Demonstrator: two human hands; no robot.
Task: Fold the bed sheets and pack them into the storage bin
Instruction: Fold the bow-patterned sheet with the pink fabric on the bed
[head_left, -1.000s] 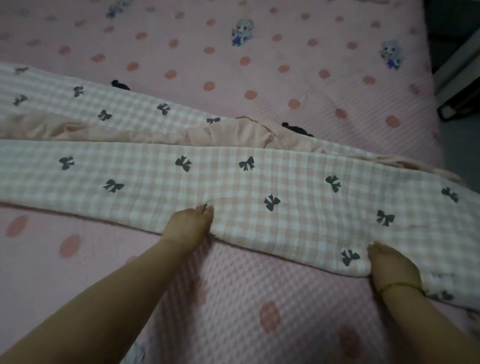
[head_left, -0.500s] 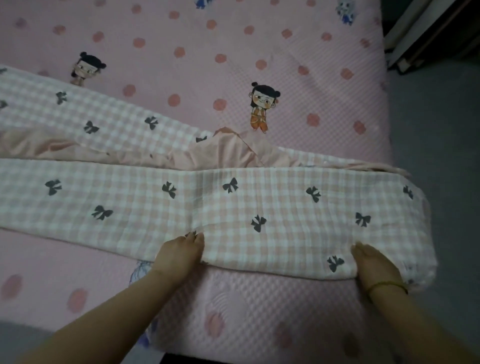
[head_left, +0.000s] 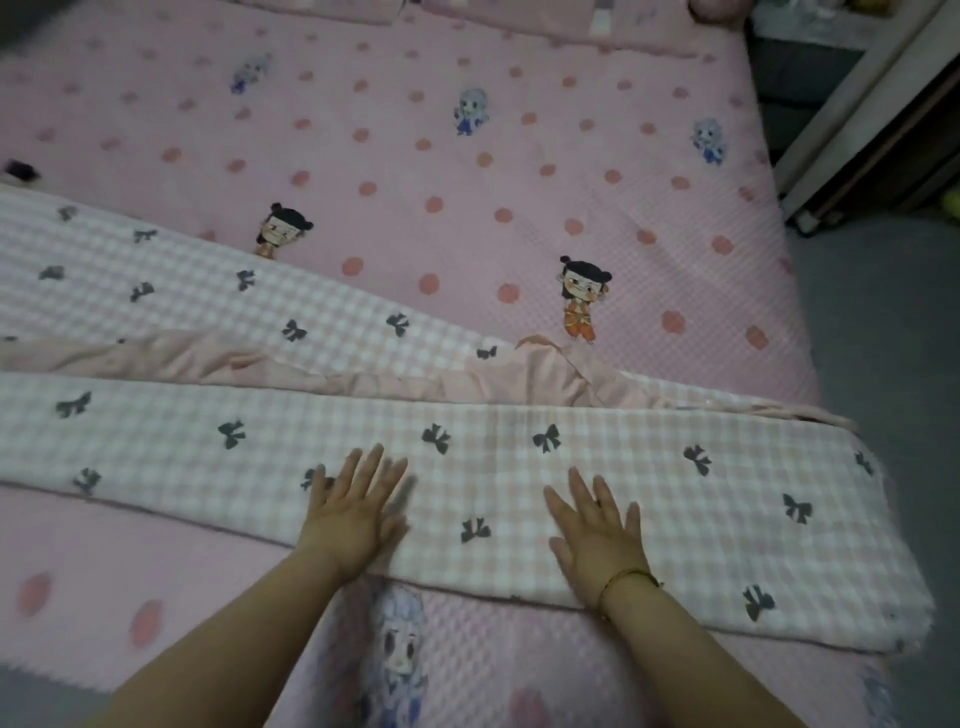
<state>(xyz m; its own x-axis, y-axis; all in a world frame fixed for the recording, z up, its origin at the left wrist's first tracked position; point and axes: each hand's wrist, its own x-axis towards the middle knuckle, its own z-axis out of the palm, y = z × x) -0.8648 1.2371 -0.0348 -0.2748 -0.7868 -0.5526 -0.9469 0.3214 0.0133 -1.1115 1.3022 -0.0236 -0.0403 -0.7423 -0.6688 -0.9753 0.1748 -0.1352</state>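
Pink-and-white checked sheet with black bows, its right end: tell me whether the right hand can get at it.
Probably yes: the right hand lies open on the pink-and-white checked sheet, and only bare sheet lies between it and that end.

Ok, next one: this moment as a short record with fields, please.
Sheet: pink-and-white checked bed sheet with dark bows, folded into a long strip across the bed
Left hand: flat on the sheet, fingers spread
Right hand: flat on the sheet, fingers spread
Surface: pink dotted bedspread with cartoon figures
Storage bin: not in view
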